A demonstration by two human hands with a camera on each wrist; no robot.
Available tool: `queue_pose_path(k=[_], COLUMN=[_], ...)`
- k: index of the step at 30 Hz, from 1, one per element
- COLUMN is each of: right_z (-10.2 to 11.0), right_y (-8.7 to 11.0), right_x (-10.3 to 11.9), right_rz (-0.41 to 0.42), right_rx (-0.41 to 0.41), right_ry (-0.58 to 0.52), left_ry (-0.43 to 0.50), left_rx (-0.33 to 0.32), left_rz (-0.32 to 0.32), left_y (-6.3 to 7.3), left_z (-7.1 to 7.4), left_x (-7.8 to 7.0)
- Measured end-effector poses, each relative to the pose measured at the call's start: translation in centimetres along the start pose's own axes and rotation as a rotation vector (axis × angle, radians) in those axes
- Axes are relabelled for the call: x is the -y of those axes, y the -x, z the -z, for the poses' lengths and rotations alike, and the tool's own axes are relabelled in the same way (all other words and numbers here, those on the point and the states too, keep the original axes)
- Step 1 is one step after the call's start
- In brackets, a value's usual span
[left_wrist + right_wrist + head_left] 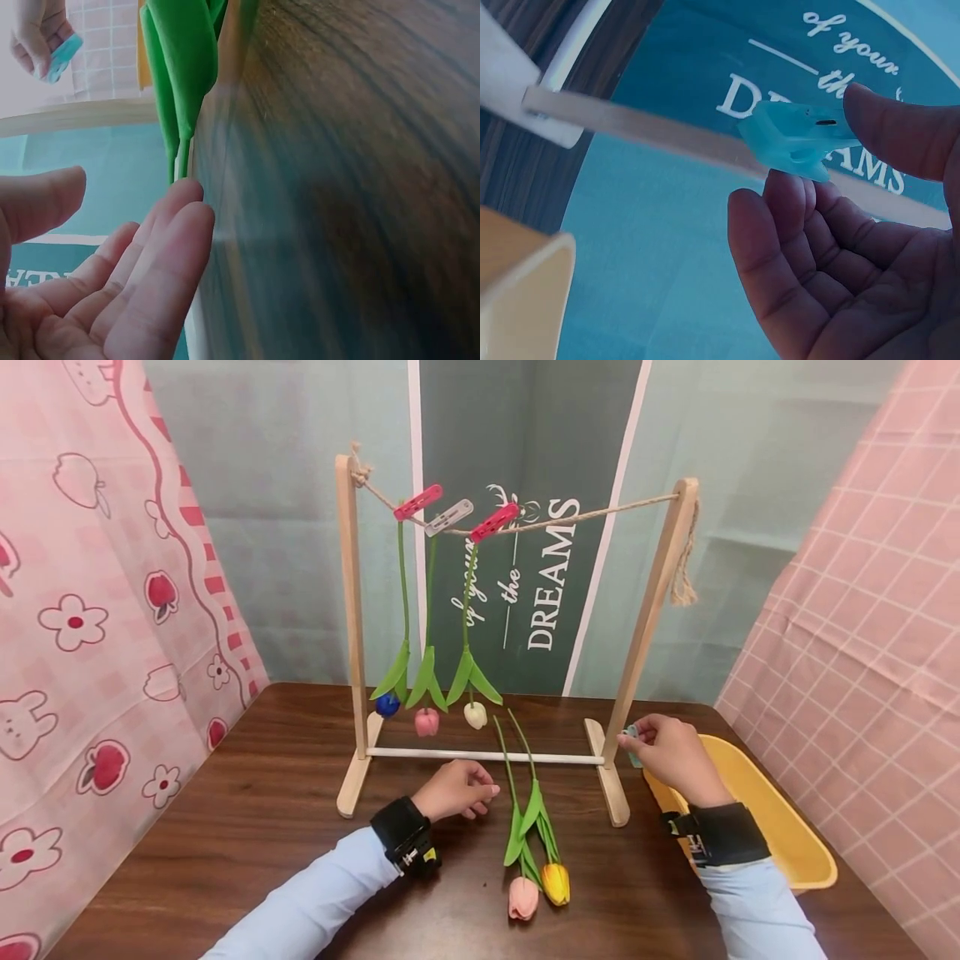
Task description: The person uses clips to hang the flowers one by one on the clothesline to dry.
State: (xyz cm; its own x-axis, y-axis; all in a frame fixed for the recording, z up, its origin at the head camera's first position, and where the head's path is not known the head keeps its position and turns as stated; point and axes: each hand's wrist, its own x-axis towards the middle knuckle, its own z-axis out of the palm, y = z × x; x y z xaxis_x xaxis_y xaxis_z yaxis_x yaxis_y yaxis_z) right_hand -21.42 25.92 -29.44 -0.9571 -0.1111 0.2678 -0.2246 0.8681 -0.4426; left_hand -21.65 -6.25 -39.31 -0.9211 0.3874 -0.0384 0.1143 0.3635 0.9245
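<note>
My right hand [678,756] pinches a light-blue clothespin [787,139] between thumb and fingers, beside the rack's right post. My left hand [456,789] holds nothing; its fingers are relaxed, just left of two artificial tulips lying on the table, one pink [522,897] and one yellow [556,883]. In the left wrist view the fingertips are right at the green stems [180,150]. From the rope [600,512] hang a blue tulip [387,704], a pink tulip [427,722] and a white tulip [476,716], heads down, clipped by a red clothespin [418,502], a grey one [449,517] and another red one [495,522].
The wooden rack [349,610] stands across the table [247,827], its white bar [480,756] running low between the feet. A yellow bin [795,835] sits at the right under my right forearm. Curtains close off the back and both sides.
</note>
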Motion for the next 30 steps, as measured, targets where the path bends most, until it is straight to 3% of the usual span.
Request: queue_pose_path(k=[13,23,30], right_z=[-1.3,-2.1,-2.6], right_y=[-0.3,-0.6,-0.6], right_x=[2.2,3.3,3.8], right_rz=[0.016,0.029,0.033], right_rx=[0.023,0.024,0.033], right_ry=[-0.073,-0.1,-0.143], left_ry=[0.081,0.153,0.159], left_rx=[0.043,0.002,0.028], left_rz=[0.061,0.162,0.184], left_y=[-1.5,-2.5,-2.7], left_z=[-1.7,-3.0,-3.3], left_x=[0.2,-0.3,-0.6])
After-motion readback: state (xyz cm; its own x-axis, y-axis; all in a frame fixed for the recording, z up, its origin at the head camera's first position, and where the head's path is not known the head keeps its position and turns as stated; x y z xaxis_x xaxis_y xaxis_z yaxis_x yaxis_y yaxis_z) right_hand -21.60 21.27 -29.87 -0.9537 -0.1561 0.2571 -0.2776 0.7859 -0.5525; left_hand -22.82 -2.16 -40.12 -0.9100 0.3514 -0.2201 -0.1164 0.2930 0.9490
